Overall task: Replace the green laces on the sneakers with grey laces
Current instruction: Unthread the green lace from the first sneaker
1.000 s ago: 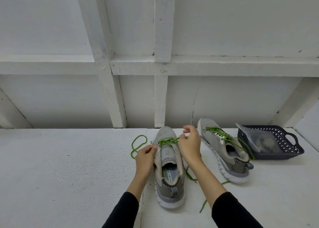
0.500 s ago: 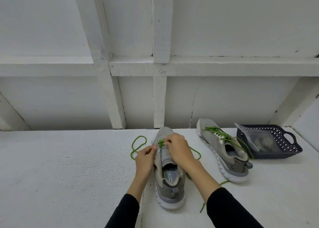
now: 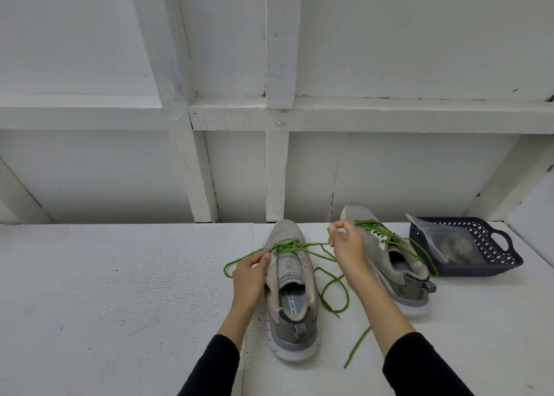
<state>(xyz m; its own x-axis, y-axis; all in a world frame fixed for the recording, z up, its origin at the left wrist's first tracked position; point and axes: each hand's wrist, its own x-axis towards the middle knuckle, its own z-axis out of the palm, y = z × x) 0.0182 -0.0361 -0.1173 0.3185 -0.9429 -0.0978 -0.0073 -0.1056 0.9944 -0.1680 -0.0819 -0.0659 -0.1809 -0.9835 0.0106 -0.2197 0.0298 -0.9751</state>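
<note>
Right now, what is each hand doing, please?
Left hand: holds the near sneaker by its edge.
Right hand: pinches the green lace.

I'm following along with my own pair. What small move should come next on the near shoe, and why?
Probably keep drawing the green lace out to the right with the right hand, which pinches it, while the left hand holds the near shoe steady. The lace is threaded only through the eyelets nearest the toe, so a few more pulls should free it.
</note>
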